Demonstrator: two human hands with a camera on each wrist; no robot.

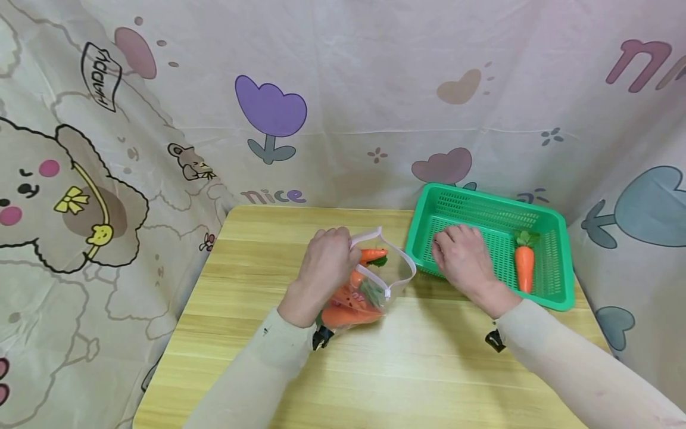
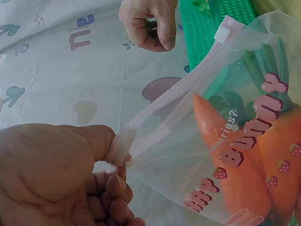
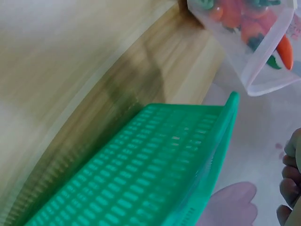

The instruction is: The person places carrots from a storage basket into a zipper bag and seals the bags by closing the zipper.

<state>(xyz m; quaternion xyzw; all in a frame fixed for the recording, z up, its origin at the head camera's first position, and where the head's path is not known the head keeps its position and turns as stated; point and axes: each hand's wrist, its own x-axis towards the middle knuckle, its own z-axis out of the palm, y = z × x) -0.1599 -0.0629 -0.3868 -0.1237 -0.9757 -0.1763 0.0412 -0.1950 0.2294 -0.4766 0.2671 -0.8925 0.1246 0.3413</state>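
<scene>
1. Clear plastic zip bag with pale pink zip strip and dark pink printing; over the middle of the table, left of the basket; mouth gaping, pale slider toward one end of the strip; can't tell if the bottom rests on the wood.
2. Bag contents: several plump orange carrots with green tops; they lie against each other, seen through the film.
3. Left hand: clamped on the bag's zip edge, thumb against fingers, at the left end of the mouth.
4. Right hand: fingers curled together, gripping only air; above the left part of the basket in the head view; can't tell if it touches the mesh.
5. Green rectangular plastic mesh basket: on the table, just beside the bag; one orange carrot with a leafy green top inside near the right end, leaves toward the far wall, tip toward the near side.
6. Surroundings: light wood-grain table under it all; pale cartoon-print cloth behind and at both sides; off-white long sleeves on both arms; small black device at each wrist.
</scene>
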